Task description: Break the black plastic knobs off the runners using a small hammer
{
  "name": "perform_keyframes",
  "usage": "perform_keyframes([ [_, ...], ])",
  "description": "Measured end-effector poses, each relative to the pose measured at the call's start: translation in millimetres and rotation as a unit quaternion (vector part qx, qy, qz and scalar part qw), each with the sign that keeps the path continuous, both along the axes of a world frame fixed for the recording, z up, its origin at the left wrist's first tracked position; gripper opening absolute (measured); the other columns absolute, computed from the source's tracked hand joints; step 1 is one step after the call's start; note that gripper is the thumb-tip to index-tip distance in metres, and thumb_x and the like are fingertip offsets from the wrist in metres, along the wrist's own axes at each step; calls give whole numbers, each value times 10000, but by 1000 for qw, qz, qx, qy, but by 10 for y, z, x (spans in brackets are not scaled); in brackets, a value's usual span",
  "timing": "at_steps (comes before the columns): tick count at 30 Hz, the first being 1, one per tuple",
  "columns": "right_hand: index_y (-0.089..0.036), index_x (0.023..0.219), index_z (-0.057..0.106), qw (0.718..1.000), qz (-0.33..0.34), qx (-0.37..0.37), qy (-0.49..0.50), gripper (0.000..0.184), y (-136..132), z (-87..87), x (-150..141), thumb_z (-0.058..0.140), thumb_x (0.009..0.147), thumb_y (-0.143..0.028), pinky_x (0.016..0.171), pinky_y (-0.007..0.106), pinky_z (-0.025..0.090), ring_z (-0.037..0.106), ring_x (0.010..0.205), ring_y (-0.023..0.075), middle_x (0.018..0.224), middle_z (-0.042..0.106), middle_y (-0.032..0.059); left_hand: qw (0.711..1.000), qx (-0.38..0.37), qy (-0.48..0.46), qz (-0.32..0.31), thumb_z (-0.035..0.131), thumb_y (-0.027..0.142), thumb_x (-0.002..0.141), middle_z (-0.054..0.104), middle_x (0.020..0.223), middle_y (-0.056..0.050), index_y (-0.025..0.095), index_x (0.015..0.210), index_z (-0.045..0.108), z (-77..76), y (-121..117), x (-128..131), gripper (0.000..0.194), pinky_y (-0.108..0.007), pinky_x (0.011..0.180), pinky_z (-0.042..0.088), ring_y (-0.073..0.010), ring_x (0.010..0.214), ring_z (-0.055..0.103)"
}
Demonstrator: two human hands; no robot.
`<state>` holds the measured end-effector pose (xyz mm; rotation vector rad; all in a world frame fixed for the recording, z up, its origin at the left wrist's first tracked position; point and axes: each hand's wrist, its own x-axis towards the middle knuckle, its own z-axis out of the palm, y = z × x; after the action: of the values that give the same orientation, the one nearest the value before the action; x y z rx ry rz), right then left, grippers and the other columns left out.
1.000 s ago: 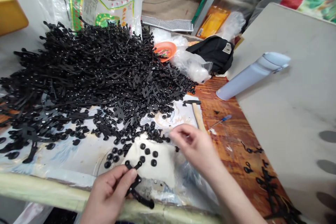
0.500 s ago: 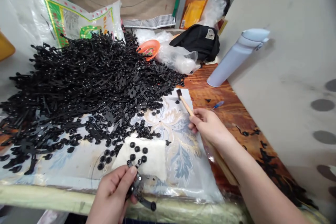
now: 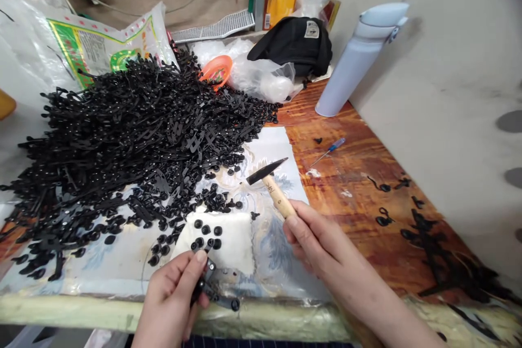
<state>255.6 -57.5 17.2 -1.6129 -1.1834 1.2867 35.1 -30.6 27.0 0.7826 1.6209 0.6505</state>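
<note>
Two hands fill the lower part of the head view, the only view I have. My left hand [image 3: 169, 304] is clamped on a black plastic strip [image 3: 220, 294], pinching it between thumb and fingers over the front edge of the worktop [image 3: 359, 174]. My right hand [image 3: 318, 244] is closed around the wooden handle of a small hammer [image 3: 278, 197]. Its narrow black head [image 3: 266, 172] seems to be held clear of the patterned sheet [image 3: 277, 147] below.

The main risk, as I judge it, is a mistimed or glancing hammer blow: my left fingers sit close to the strip, so they could be struck. A blow that lands off the strip could also knock the loose black studs [image 3: 206, 229] off the white pad [image 3: 216, 244] just beside it, scattering them into the others.

A large heap of black strips [image 3: 134, 130] crowds the left side, with more studs spilling from it towards the pad, so there is little free room there. To the right lie a small blue-handled screwdriver [image 3: 336, 145] and stray black pieces. Farther back, a pale blue bottle [image 3: 350, 65] stands near a black bag [image 3: 293, 43], where a wide arm movement could reach it.
</note>
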Motion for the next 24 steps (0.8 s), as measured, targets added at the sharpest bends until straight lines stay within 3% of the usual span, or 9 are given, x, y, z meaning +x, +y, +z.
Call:
perform_keyframes([
  [14, -245, 895, 426, 999, 26, 30, 0, 215, -33, 10, -93, 321, 1020, -385, 436, 233, 326, 375, 511, 112, 676, 409, -55, 999, -17, 26, -35, 747, 589, 631, 520, 372, 40, 151, 599, 602, -17, 12, -24, 462, -128, 295, 139, -21, 255, 273],
  [19, -240, 899, 433, 997, 45, 50, -24, 205, -21, 80, -112, 320, 1013, -367, 460, 246, 332, 395, 539, 127, 658, 409, -52, 1000, -1, 25, 3, 766, 558, 625, 531, 385, 44, 153, 601, 592, 22, 13, -10, 441, -116, 313, 131, -13, 269, 268],
  [24, -241, 913, 443, 998, 44, 51, -19, 196, -30, 91, -123, 322, 1017, -355, 459, 242, 326, 383, 528, 121, 655, 402, -57, 999, -7, 32, 1, 770, 515, 636, 531, 372, 44, 150, 642, 613, 40, 9, 2, 398, -113, 314, 119, -9, 257, 267],
])
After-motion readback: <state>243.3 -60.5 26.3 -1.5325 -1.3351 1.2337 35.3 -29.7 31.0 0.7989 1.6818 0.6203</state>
